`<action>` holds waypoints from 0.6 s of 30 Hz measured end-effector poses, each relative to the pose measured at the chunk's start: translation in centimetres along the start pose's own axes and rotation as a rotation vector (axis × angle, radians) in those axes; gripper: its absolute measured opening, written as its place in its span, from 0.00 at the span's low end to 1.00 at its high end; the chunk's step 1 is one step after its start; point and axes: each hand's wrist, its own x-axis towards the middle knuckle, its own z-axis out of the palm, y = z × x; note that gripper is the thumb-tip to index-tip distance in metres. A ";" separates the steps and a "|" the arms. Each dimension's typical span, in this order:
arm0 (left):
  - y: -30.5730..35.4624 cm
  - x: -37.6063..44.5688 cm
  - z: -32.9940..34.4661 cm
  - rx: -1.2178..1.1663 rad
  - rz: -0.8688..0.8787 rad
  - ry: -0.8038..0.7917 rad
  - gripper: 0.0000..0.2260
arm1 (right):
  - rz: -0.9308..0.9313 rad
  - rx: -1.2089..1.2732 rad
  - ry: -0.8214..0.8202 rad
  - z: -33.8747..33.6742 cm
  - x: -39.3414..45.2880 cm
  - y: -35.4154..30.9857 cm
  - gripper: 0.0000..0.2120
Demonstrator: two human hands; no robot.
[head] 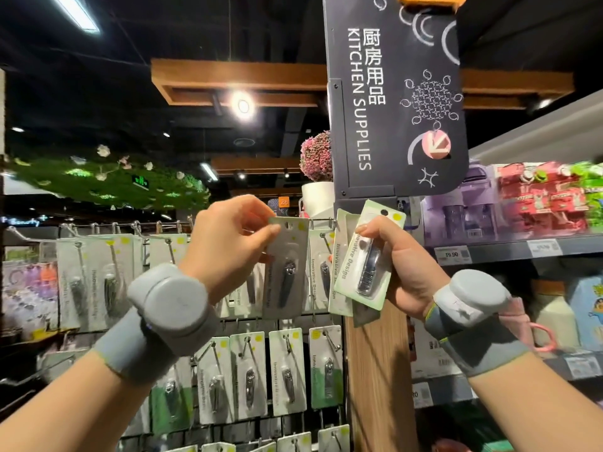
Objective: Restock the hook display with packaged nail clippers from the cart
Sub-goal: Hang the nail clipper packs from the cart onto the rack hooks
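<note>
My left hand (pixel 233 238) pinches the top corner of one nail clipper pack (pixel 287 269), a pale card with a dark clipper, and holds its hanging hole level with the top-row hook (pixel 321 220) of the display. My right hand (pixel 404 269) grips a fanned stack of several nail clipper packs (pixel 367 265) just right of that hook, in front of the wooden post. Both wrists wear grey bands. The cart is out of view.
The hook display (pixel 248 380) below and to the left holds rows of hanging clipper packs. A wooden post (pixel 378 370) borders it on the right, with a dark "Kitchen Supplies" sign (pixel 398 93) above. Shelves (pixel 509 249) of boxed goods run to the right.
</note>
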 end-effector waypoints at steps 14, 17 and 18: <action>-0.1 0.8 -0.1 -0.059 -0.042 0.103 0.04 | -0.071 0.066 -0.051 0.9 -1.3 -0.2 0.18; -0.7 -0.5 2.1 0.097 -0.049 0.151 0.03 | -0.050 0.164 -0.016 4.1 -1.6 1.3 0.12; -0.7 -2.3 3.5 0.082 -0.039 0.167 0.03 | -0.040 0.216 0.025 4.7 -2.1 2.4 0.20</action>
